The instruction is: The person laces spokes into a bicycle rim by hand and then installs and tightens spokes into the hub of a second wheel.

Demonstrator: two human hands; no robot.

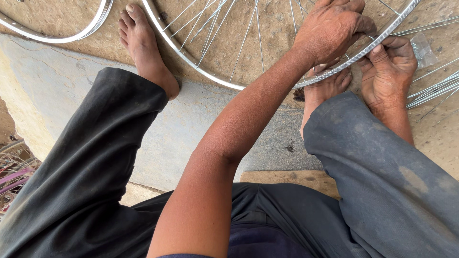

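Left hand [334,26] and right hand [389,67] grip wheel rim [201,64], seemingly pinching a spoke.

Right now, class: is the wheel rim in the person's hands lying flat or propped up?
Cannot tell. The wheel rim is gripped by both the left hand and right hand.

Silver wheel rim [201,67], dusty dark grey trousers [382,177], pale grey stone step [191,124]

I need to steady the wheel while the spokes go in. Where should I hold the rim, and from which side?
Hold the rim on its near arc, where both hands already pinch it: left hand over the top, right hand from outside. The band is thin and curved; spokes crowd the inside, so come from outside.
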